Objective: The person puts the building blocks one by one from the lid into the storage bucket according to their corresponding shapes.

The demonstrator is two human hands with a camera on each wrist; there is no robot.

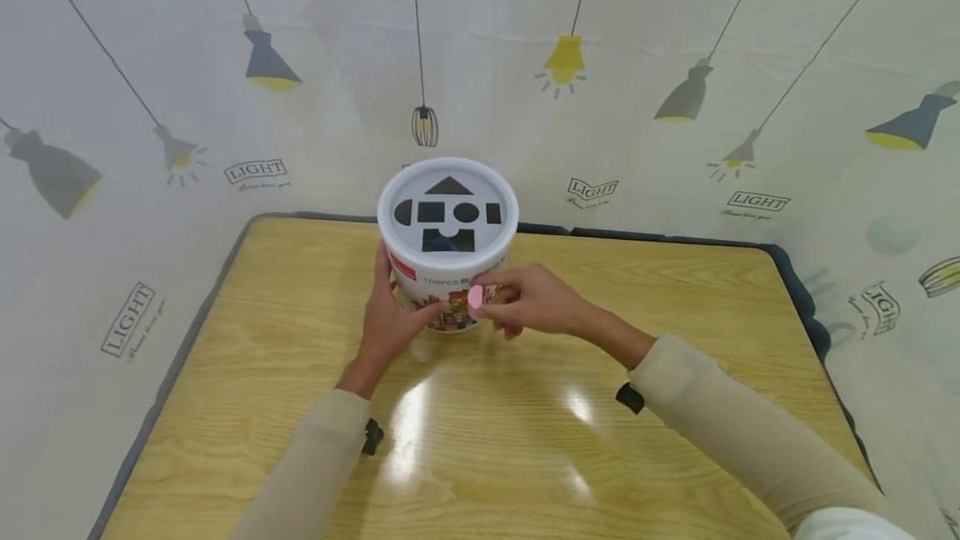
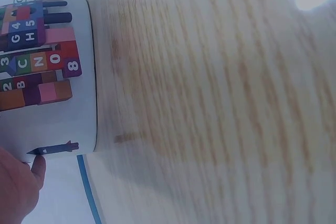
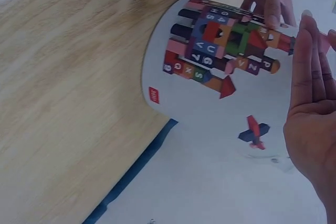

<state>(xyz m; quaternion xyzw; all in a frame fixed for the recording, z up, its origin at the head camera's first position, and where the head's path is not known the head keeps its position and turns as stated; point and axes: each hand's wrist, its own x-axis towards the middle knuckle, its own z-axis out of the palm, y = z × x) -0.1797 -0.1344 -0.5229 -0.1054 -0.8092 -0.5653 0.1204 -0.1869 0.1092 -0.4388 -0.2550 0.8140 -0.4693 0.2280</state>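
A white bucket (image 1: 401,263) with printed toy-block pictures stands upright on the table. Its white lid (image 1: 450,260) has several cut-out shapes: a triangle, a circle, a half circle, rectangles and an arch. My left hand (image 1: 388,313) holds the bucket's left side, thumb across the front; in the left wrist view, part of that hand (image 2: 18,192) touches the printed wall (image 2: 52,124). In front of the bucket, my right hand (image 1: 543,302) pinches a small pink block (image 1: 476,301) between thumb and finger. The right wrist view shows the right hand (image 3: 310,114) near the bucket (image 3: 210,106); the block is mostly hidden there.
The wooden table (image 1: 637,440) has a dark edge (image 1: 622,233) at the back, close behind the bucket. A pale curtain (image 1: 487,7) printed with hanging lamps surrounds the table on the back and sides.
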